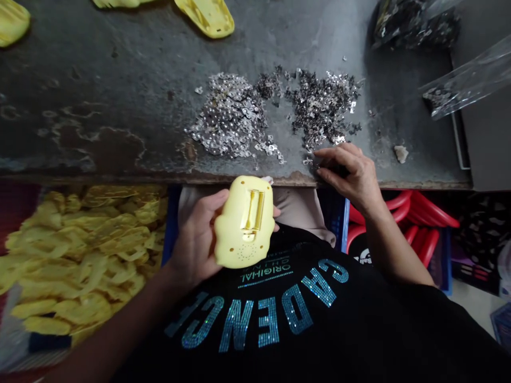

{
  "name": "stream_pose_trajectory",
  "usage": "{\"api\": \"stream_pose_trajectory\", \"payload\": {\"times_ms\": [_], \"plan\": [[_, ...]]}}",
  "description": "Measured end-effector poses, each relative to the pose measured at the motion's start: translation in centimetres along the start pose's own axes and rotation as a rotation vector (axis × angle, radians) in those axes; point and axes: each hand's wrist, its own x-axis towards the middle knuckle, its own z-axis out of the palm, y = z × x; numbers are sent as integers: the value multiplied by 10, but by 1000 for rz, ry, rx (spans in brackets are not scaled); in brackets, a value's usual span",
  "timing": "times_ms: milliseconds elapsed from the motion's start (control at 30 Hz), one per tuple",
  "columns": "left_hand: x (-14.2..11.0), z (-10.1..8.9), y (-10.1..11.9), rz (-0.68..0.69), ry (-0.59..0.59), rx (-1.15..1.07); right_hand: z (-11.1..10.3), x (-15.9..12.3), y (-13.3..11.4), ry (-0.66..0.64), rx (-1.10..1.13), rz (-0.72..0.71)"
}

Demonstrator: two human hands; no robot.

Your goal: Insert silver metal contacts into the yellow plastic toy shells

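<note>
My left hand (196, 240) grips a yellow plastic toy shell (244, 223) over my lap, its open battery slot facing up. My right hand (348, 173) rests at the near edge of the grey worktable (120, 106), fingers curled and pinched on the small metal pieces by the table edge; what they hold is too small to make out. Just beyond the fingers lie two heaps of small metal contacts, a shiny one (231, 117) and a darker one (321, 103).
A bin full of yellow shells (80, 255) sits at lower left. More yellow shells (207, 16) lie at the table's far edge. Plastic bags of metal parts (415, 21) lie at the top right. Red stools (415, 218) stand under the table to my right.
</note>
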Motion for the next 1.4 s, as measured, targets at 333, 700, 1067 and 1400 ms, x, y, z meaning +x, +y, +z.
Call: {"api": "stream_pose_trajectory", "payload": {"times_ms": [333,700,1067,1400], "plan": [[2,11,-4,16,-69,-82,4,3,2,27,-59,-4],[7,8,-16,23,-243,-133,-18,4,-26,85,-175,-143],[8,12,-20,2,-338,-88,-6,18,-74,-9,189,-407],[2,12,-18,-20,-372,-73,-12,21,-74,-25,21,-602]]}}
